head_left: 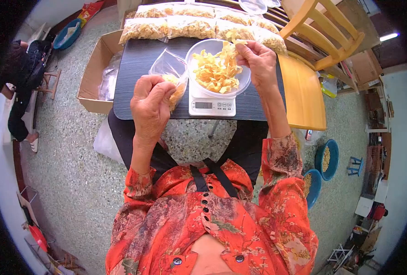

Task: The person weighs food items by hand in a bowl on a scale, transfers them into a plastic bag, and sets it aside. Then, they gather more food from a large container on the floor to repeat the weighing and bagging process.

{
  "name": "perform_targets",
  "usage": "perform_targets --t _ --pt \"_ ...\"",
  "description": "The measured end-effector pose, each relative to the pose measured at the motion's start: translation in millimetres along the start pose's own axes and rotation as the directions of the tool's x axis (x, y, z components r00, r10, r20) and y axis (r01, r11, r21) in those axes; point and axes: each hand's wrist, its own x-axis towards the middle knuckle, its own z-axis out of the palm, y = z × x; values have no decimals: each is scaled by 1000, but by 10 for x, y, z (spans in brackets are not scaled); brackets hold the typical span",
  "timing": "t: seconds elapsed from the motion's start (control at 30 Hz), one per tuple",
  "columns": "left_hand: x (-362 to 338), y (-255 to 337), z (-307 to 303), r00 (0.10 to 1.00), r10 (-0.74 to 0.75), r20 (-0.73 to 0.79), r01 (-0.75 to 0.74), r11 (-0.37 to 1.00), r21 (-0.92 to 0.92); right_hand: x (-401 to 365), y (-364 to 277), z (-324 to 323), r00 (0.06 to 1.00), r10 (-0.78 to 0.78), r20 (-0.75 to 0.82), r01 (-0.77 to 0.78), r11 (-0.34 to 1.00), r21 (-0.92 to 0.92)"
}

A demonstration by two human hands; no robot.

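My left hand (151, 98) is closed on the edge of a clear plastic bag (170, 64), which holds some pale yellow dried flakes low down. My right hand (260, 58) pinches a few yellow dried flakes (237, 35) over the right rim of a round clear plastic bowl (246, 83). A heap of the same curled flakes (216, 71) fills much of the bowl. Under the bowl is a white digital kitchen scale (212, 107); its display digits are too small to read. The bag is just left of the bowl.
Several filled clear bags (191, 27) line the back of the dark table (137, 68). An open cardboard box (93, 75) is at left, a wooden chair (325, 32) at right. Blue basins (334, 160) stand on the floor. Another person (22, 78) sits far left.
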Motion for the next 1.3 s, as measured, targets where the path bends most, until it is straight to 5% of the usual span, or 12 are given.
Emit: perform_targets --t 0.03,0.13,0.5,0.63,0.77,0.87,0.9,0.97,1.03,1.1,1.23,1.3 --pt "4 11 1 1000 -10 -4 10 1000 -8 5 10 -27 1000 -4 0 4 1000 -3" --pt "9 0 2 1000 2 13 -2 1000 13 12 39 -98 981 169 99 -194 908 372" --pt "56 -31 37 999 17 32 -16 1000 -11 -271 -356 361 971 -34 238 -93 860 502" --pt "39 -41 36 999 18 29 -17 999 -44 -506 -417 691 957 13 288 -113 936 333" --pt "8 -55 25 1000 -4 9 5 997 -73 -571 -389 909 957 -60 285 70 997 -24" --pt "-3 -65 19 1000 15 14 -14 999 -39 -522 -238 987 885 -261 386 405 839 -362" --pt "-11 -75 17 999 41 6 -41 999 -20 -504 -218 1000 884 -260 388 406 839 -362" --pt "-44 -90 23 998 64 0 -64 998 0 -491 -184 1016 751 -359 554 637 615 -466" --pt "-65 -109 38 998 68 7 -69 997 27 -495 -234 1058 773 -315 551 598 652 -466" --pt "-70 -127 31 997 72 6 -72 997 28 -474 -258 1050 706 -359 611 698 497 -515" --pt "-80 -181 6 998 44 -33 -44 999 -14 -390 -352 995 716 -442 540 678 625 -387" --pt "-70 -170 -16 998 32 -55 -33 999 -23 -424 -376 951 652 -442 617 752 485 -447"
